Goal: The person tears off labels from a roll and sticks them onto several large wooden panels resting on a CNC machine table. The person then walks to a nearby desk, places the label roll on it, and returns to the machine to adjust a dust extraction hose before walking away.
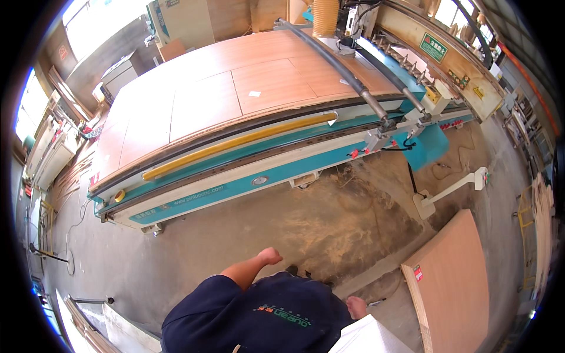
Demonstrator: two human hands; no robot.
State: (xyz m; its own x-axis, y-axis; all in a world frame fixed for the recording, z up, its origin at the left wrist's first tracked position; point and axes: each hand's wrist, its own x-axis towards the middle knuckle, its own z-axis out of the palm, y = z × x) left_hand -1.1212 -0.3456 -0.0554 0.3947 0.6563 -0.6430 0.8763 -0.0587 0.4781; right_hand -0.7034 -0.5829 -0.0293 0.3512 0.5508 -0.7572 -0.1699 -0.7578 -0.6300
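Note:
My left hand (271,256) hangs in front of my body, its fingers curled in, and nothing shows in it. It is over the concrete floor, apart from the long cutting machine (235,188). My right hand (356,307) shows only in part at the right side of my dark blue shirt; its fingers are too hidden to read. Close by it is a white flat-sided thing (372,338) at the lower edge, and I cannot tell whether they touch. On the machine bed lies a large wood-faced sheet (206,97) with cut lines dividing it into panels.
A yellow roller (247,144) runs along the machine's near side. The gantry (353,76) with its hose spans the right end. A stack of wood-faced boards (453,282) stands at the right. A white pedestal arm (453,191) rises behind it. Sawdust (329,232) covers part of the floor.

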